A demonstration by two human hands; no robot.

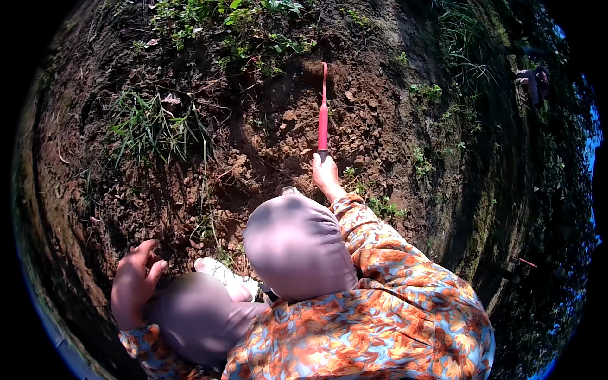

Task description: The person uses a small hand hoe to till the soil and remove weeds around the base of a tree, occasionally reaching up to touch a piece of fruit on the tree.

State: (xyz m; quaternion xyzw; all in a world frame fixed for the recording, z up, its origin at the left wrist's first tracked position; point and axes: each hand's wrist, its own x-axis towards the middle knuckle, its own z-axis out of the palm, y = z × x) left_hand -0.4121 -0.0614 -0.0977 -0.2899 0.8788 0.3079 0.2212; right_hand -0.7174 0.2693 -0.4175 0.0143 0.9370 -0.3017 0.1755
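My right hand (327,175) is closed around the dark grip end of a long-handled hand tool (323,126) with a red shaft. The tool points away from me, and its far end meets loose brown soil (285,130); the shape of its head is hard to make out there. My left hand (134,280) is held beside my left knee (194,306), fingers bent and thumb apart, with nothing seen in it. My right knee (294,247) is raised between the two arms. A light-coloured shoe (225,278) shows on the ground by the left knee.
A grass tuft (152,126) grows at left, and leafy weeds (237,28) stand beyond the dug soil. Small green plants (384,206) are near my right forearm. Another person (534,85) is far off at right. A thin reddish stick-like thing (525,262) shows at lower right.
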